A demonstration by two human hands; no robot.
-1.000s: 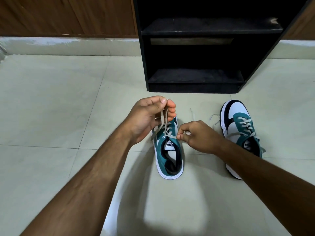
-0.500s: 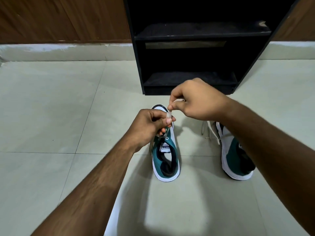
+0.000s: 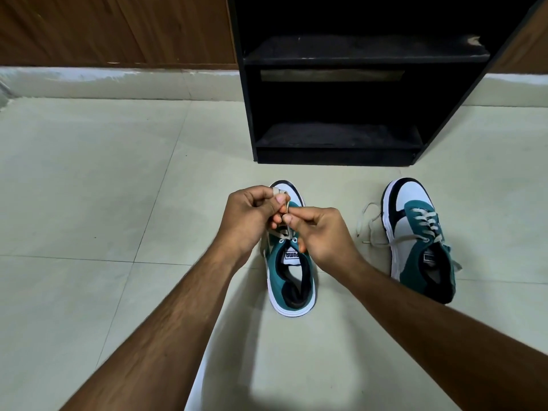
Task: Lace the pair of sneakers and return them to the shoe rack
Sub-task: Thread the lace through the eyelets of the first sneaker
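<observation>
A black shoe rack (image 3: pixel 249 93) is seen at twelve o'clock on the tiled floor (image 3: pixel 89 179), its shelves bare. At three o'clock a laced sneaker (image 3: pixel 421 241) is set down, lace ends trailing. A second sneaker (image 3: pixel 292 280) is placed at centre. Its lace (image 3: pixel 284 231) is pinched by the left hand (image 3: pixel 252 218) and the right hand (image 3: pixel 321 232), fingertips touching.

Both forearms (image 3: pixel 166 330) are bare: no sleeves, watch or rings visible.
</observation>
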